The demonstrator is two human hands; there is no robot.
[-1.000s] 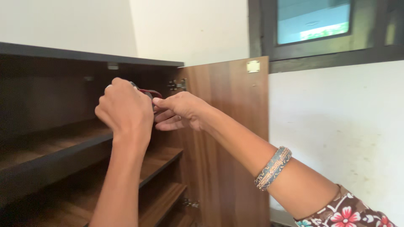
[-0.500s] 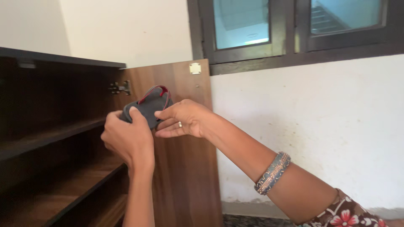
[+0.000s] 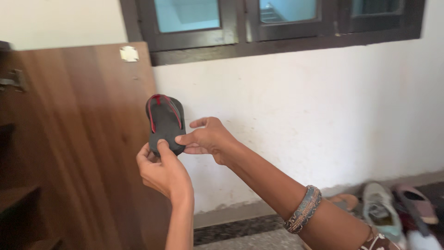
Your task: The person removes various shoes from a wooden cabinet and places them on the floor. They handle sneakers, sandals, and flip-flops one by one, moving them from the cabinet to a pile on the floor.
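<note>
Door (image 3: 78, 139) open at left; left hand (image 3: 162, 171) and right hand (image 3: 208, 139) both pinch heel of sandal (image 3: 165, 122), upright before wall (image 3: 300, 115); looks light, flexible; heel edge suits grip; shoes (image 3: 388, 208) bottom right.

Sandal (image 3: 165, 122) pulled out of cabinet, held upright.

A small dark grey flip-flop sandal (image 3: 165, 122) with red-edged straps is held up in the air, standing nearly upright with its toe end up and its heel end down, footbed and straps facing the camera. It sits left of centre, in front of the edge of the open brown cupboard door and the white wall, with fingers covering part of its lower end
</note>
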